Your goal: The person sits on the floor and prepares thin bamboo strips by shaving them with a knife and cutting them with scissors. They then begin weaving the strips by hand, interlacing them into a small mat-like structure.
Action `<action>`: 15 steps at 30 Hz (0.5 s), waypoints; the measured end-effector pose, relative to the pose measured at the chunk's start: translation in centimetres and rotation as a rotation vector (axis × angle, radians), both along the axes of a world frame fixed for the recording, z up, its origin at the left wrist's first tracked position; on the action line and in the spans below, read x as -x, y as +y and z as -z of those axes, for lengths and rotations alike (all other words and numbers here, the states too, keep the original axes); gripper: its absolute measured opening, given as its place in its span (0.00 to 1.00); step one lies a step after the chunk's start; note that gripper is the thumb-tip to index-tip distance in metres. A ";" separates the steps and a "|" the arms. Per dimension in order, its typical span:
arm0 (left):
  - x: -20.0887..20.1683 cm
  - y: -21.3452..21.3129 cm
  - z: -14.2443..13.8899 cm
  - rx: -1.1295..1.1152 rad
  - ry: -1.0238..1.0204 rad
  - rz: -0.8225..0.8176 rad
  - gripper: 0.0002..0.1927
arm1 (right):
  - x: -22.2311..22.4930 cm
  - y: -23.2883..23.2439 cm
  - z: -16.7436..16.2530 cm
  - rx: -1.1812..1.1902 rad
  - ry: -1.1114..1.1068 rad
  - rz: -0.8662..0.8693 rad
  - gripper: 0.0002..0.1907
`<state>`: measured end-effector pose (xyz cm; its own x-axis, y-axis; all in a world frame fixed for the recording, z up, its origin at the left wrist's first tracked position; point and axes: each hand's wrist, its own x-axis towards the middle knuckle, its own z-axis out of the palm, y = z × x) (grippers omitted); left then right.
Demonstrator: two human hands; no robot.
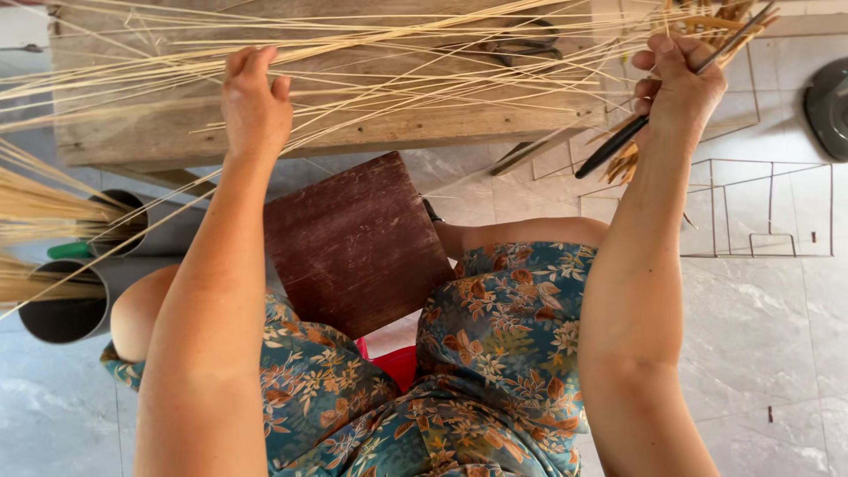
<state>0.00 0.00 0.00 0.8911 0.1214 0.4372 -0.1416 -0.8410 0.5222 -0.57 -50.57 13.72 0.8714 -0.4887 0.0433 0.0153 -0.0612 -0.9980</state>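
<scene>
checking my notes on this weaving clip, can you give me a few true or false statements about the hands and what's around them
1. The right hand grips a dark, slim rod-like tool. True.
2. The left hand holds a pair of scissors. False: it rests on the thin pale bamboo strips, and the scissors lie apart on the wooden bench.
3. A dark reddish-brown wooden board sits between the person's knees. True.
4. The grey tubes at the left edge of the view stand empty. False: bundles of pale strips stick out of them.
5. A wire frame stands on the tiled floor beyond the right arm. True.
</scene>
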 end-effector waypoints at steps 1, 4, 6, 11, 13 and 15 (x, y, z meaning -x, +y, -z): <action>-0.1 0.1 -0.1 -0.017 -0.011 0.017 0.25 | -0.2 -0.4 0.3 -0.046 -0.023 0.021 0.04; -0.5 -0.1 -0.8 -0.042 0.167 -0.009 0.37 | -0.7 -1.3 1.5 -0.147 -0.086 0.071 0.04; -0.3 -0.4 -1.5 -0.040 0.305 -0.021 0.38 | -1.3 -1.6 1.8 -0.166 -0.126 0.084 0.04; -0.8 -0.8 -3.6 -0.031 0.505 -0.011 0.38 | -2.4 -0.8 2.0 -0.117 -0.140 0.085 0.03; -1.2 -0.7 -4.1 -0.047 0.552 -0.002 0.39 | -2.9 -0.4 2.2 -0.051 -0.116 0.095 0.03; -1.5 -0.7 -4.4 -0.123 0.454 0.038 0.36 | -3.1 -0.4 2.6 0.026 -0.092 0.114 0.04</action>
<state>1.49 -0.72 4.45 0.9983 0.0566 0.0116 0.0459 -0.8992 0.4352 2.54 -51.00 11.07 0.8022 -0.5818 0.1342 0.0977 -0.0938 -0.9908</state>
